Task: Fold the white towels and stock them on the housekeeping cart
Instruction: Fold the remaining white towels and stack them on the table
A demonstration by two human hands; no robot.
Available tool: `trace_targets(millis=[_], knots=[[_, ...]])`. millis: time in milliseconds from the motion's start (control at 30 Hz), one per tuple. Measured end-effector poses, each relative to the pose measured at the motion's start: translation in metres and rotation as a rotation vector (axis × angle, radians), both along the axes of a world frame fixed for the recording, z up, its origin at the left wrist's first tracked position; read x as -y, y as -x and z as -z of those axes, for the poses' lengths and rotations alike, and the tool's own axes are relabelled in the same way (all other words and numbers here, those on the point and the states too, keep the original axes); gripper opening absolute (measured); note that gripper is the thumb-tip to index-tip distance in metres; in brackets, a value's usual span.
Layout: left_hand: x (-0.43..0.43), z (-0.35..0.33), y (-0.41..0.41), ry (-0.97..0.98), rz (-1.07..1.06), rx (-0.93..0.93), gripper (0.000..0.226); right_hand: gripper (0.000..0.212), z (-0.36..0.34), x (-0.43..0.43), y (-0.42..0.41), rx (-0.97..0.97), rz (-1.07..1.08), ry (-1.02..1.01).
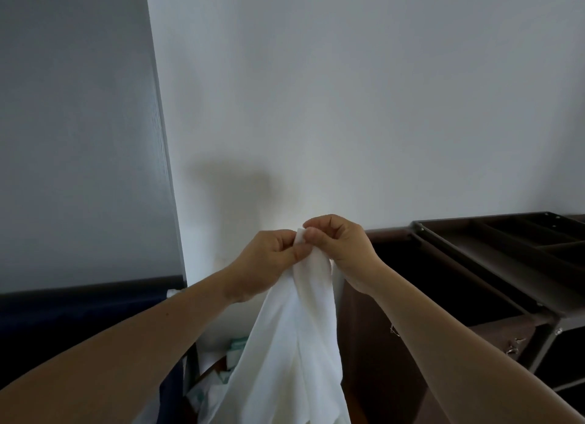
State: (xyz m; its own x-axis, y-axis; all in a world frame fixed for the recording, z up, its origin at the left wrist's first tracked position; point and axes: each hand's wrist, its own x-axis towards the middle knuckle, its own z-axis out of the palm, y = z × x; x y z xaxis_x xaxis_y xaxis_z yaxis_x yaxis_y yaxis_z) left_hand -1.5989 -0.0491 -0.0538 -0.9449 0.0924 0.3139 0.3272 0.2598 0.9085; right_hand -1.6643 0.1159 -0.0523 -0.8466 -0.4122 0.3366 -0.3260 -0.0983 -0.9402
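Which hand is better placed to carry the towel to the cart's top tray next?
Probably the right hand: it pinches the white towel beside the left hand, but sits nearer the cart's top tray, which lies to the right.

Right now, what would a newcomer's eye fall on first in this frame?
A limp white cloth towel hangs at centre, its top edge pinched by the left hand and right hand, held close together before a pale wall. At right stands a dark brown cart with a divided top tray.
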Motion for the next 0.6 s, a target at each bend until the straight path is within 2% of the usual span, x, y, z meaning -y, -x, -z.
trace_targets(millis=[33, 100, 167, 300, 367, 433, 533, 600], knots=[[0.002, -0.007, 0.001, 0.025, -0.005, -0.015, 0.023, 0.016, -0.002, -0.001, 0.001, 0.029, -0.031, 0.022], [0.005, -0.024, 0.004, 0.048, -0.028, -0.049, 0.022, 0.048, -0.008, -0.002, 0.003, 0.063, -0.091, 0.009], [0.012, -0.045, 0.012, 0.008, -0.097, -0.101, 0.026, 0.06, -0.018, -0.001, 0.003, 0.069, -0.129, -0.004], [0.028, -0.1, 0.029, -0.124, -0.223, -0.196, 0.027, 0.033, -0.045, -0.001, 0.008, -0.022, -0.15, 0.006], [0.032, -0.127, 0.036, -0.163, -0.263, -0.251, 0.024, 0.041, -0.062, 0.005, 0.007, -0.155, -0.017, -0.093], [0.032, -0.151, 0.041, -0.137, -0.294, -0.315, 0.024, 0.037, -0.082, 0.011, 0.003, -0.316, 0.113, -0.076], [0.031, -0.176, 0.044, -0.097, -0.324, -0.396, 0.03, 0.017, -0.11, 0.009, -0.001, -0.465, 0.248, 0.093], [0.032, -0.183, 0.045, -0.02, -0.338, -0.421, 0.032, 0.016, -0.113, 0.005, -0.001, -0.497, 0.297, 0.016]])
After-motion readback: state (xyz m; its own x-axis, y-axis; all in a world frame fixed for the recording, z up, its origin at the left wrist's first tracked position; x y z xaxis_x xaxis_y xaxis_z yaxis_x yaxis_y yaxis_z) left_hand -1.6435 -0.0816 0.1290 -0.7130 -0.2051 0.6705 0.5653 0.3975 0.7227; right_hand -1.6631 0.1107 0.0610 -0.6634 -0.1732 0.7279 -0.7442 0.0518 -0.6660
